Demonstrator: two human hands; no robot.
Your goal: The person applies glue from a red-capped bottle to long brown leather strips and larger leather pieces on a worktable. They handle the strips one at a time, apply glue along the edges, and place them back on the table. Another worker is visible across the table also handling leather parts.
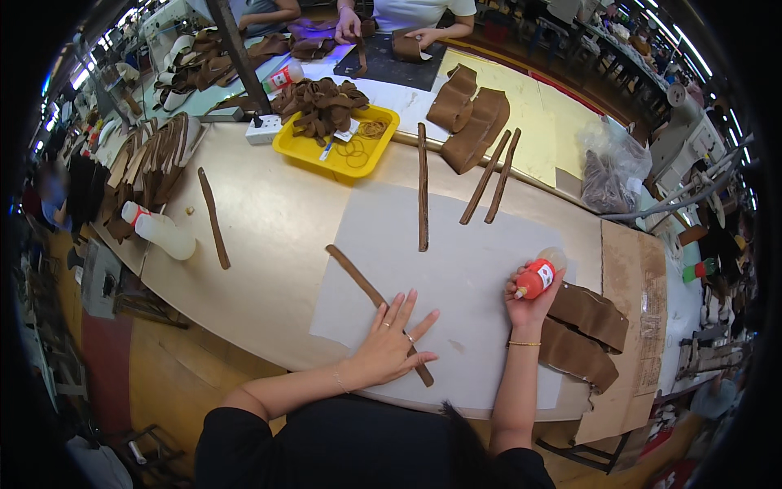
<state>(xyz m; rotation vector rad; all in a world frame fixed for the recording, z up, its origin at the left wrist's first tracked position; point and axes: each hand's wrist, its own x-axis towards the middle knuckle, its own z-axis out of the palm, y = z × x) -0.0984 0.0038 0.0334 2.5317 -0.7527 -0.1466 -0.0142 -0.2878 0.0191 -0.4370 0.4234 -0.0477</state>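
Observation:
My left hand lies with fingers spread over a narrow brown strip on the grey sheet. The strip slants beneath the palm, and its ends show on both sides of the hand. In my right hand is a squeeze bottle with a red top part and a pale base, its nozzle tilted down to the left above the sheet. Two wide brown pieces lie just right of that forearm. Farther off, one brown strip and two thinner strips lie across the sheet's far edge.
A yellow tray holds brown strips and rubber bands. White bottles and a stack of brown pieces stand left. Cardboard lies right, near a plastic bag. Across the table, a person's hands handle brown pieces.

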